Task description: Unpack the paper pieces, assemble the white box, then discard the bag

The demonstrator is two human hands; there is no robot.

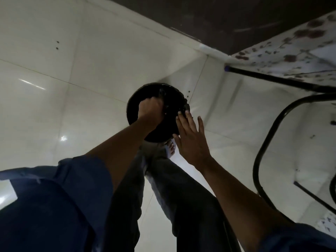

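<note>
You're over the black bin on the white tiled floor, floral table off past your right hand. Your left hand is closed in a fist inside the bin's mouth; the bag must be beneath it, though I can't make it out. Your right hand is spread flat against the rim, holding nothing. Push straight down, keep that rim braced, then let go cleanly.
</note>
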